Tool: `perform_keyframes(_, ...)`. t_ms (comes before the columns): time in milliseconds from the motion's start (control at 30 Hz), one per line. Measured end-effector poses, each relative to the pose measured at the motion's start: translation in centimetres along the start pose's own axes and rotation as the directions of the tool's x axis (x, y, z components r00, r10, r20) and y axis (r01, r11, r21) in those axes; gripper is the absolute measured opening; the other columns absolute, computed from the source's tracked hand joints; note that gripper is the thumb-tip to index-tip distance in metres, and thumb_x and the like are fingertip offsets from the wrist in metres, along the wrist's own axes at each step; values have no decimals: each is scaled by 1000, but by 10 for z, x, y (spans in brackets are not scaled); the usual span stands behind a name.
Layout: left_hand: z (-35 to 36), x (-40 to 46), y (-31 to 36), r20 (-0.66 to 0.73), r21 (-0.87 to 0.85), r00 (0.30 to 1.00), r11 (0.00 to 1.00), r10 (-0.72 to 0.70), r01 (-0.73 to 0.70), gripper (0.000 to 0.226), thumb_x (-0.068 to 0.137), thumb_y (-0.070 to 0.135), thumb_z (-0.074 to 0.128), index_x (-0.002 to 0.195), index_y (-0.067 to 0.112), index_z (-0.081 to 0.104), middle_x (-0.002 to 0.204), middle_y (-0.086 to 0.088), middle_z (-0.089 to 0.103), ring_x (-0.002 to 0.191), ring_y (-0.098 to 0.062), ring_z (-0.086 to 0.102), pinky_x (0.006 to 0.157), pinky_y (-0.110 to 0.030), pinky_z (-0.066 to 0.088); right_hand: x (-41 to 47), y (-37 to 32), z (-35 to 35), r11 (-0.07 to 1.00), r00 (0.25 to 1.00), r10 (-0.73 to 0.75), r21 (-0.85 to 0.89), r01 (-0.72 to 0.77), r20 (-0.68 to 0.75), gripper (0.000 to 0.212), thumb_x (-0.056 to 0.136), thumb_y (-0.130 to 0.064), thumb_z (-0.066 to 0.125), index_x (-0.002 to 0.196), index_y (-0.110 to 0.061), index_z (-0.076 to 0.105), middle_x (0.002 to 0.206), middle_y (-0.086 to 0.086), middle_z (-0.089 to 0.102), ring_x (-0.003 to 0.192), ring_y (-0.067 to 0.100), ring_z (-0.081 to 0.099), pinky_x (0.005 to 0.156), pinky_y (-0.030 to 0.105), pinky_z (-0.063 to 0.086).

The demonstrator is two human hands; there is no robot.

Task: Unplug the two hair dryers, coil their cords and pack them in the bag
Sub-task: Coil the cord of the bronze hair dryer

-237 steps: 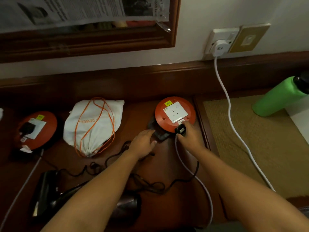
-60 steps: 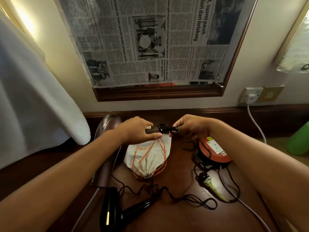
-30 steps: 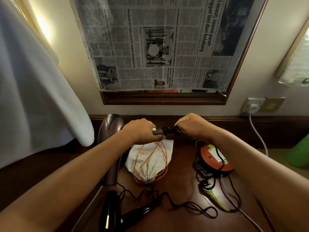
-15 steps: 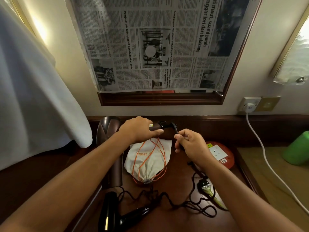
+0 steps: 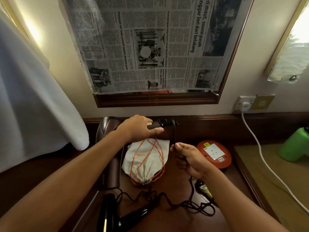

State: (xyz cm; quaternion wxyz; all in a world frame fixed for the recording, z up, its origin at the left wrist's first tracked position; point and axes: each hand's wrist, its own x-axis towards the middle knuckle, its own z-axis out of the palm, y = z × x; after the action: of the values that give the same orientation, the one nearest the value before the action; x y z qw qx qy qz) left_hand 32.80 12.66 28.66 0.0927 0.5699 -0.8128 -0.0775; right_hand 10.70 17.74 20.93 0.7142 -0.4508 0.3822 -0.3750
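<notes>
- Far left, the brown hair dryer [image 5: 108, 148] is up off the desk. Its body hangs down at the left and its handle runs out to the right, so the long axis to wind around lies left to right.
- The left hand [image 5: 137, 129] is wrapped round that handle, thumb underneath. It is the hand nearer the dryer and looks like the anchor for the coil.
- Below it the white drawstring bag [image 5: 147, 159] lies on the desk between the two forearms, orange strings looped over it and the gathered mouth facing near. It is not yet opened.
- At the near edge the black hair dryer [image 5: 117, 216] lies flat, handle pointing right, with its cord tangled on the wood beside it.
- The black cord [image 5: 173, 133] leaves the handle's end and drops straight down to the right hand [image 5: 189, 159], which pinches it between thumb and forefinger, just below and right of the handle.
- My read: the next turn means carrying that cord up and over the handle.
- Below the right hand the cord disappears behind the wrist. I cannot tell which loops on the desk belong to which dryer.
- The plug by the right forearm is mostly hidden.
- Right again, the red extension reel [image 5: 215, 154] shows an empty socket.
</notes>
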Motion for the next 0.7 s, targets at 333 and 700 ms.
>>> perform_keyframes(333,-14,-8,5,51,-59,997,997,55,-52,55,82,71,49,77,17,59,67,11,57,63,-5,53,58,-25,38,23,-13,-21,901,997,79,-426,-77,-15,51,83,-56,47,68,-9,60,46,-1,35,46,14,34,55,27,38)
perform_keyframes(700,-28,-13,13,122,-22,987,995,100,-98,51,80,69,54,91,21,67,74,2,66,68,-12,61,65,-30,47,46,-60,-33,973,996,85,-219,-74,42,18,91,-15,53,85,-7,67,52,0,32,41,10,25,47,26,23)
